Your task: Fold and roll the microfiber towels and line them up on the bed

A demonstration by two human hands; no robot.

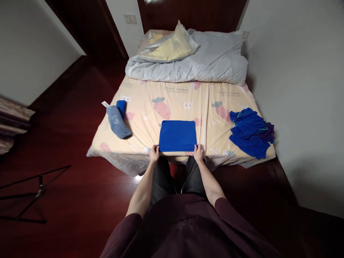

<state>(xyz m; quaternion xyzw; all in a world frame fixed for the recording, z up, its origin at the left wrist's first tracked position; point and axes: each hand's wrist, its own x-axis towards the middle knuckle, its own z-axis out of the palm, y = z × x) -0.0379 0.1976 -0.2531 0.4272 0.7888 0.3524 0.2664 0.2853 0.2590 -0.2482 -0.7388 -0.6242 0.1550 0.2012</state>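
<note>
A blue cloth (177, 135) lies flat as a rectangle near the front edge of the bed. My left hand (154, 153) pinches its near left corner, and my right hand (199, 152) pinches the near right corner. To the left lie a rolled grey-blue towel (117, 122) with a white tag and a small rolled blue cloth (122, 107) touching it. On the right side of the bed is a crumpled pile of blue cloths (248, 132), with a dark purple cloth (267, 133) at its right edge.
The bed (139, 107) has a pale yellow patterned sheet. A grey quilt (215, 68) is bunched at its far end. Black tripod legs (29, 195) stand on the floor at the left. Walls rise on both sides, and a patterned curtain (13, 122) hangs at far left.
</note>
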